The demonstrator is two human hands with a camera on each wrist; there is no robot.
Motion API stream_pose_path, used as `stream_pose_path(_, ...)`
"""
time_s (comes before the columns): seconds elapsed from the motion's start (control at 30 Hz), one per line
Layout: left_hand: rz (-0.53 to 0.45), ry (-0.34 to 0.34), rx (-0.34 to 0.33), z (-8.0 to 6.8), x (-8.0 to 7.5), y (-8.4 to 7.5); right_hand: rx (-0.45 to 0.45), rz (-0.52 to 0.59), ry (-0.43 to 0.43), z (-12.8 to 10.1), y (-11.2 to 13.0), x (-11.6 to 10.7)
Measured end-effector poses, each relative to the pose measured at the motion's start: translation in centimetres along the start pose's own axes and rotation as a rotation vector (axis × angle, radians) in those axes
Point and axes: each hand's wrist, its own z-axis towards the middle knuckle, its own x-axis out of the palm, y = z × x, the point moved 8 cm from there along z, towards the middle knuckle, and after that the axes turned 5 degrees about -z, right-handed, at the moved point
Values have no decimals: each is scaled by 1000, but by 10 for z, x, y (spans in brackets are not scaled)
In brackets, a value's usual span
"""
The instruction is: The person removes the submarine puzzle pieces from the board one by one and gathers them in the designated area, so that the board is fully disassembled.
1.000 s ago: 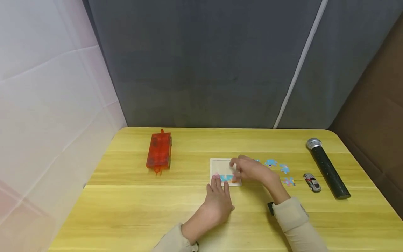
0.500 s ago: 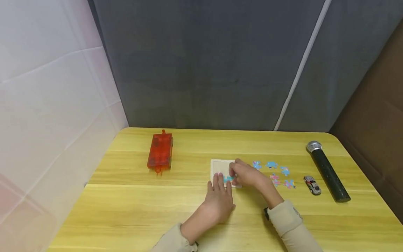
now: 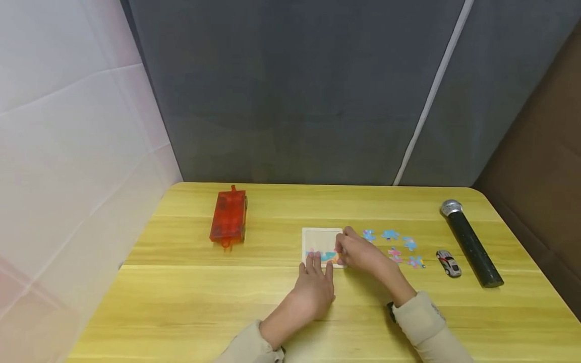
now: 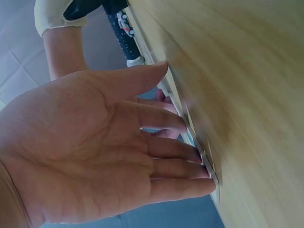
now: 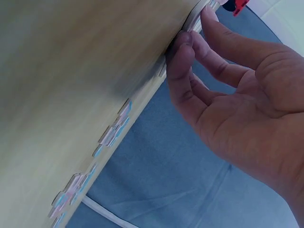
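Note:
A small white-rimmed puzzle board (image 3: 320,232) lies on the wooden table, its far part bare and its near part filled with turquoise puzzle pieces (image 3: 326,256). My left hand (image 3: 314,290) rests its straight fingers on the near rim and the pieces there. At the board's right side, my right hand (image 3: 360,253) bends thumb and fingers around an orange puzzle piece (image 3: 335,259) in the near right corner. The fingers hide much of that piece. In the right wrist view, thumb and fingertips (image 5: 183,39) meet the board's edge.
Several loose pink and blue puzzle pieces (image 3: 390,235) are scattered right of the board. Beyond them lie a silver toy car (image 3: 449,263) and a black microphone (image 3: 474,249). A translucent red toy wagon (image 3: 228,217) stands at the back left.
My right hand has closed in at the board's near right corner, and its fingers have bent further. Two loose pieces beside it have come into sight. The left hand stays on the board.

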Motion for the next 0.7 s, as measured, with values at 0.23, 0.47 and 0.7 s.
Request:
stream_pose_path(0.23, -25, -14, 0, -1, -1, 2, -30, -57, -52, 1, 2, -2)
stream_pose_path(0.47, -27, -7, -3, -4, -4, 2, -45, -76, -70, 3, 5, -4)
stream_pose_path(0.7, -17, 28, -12, -25, -35, 2, -79, 50, -73, 4, -3, -9)
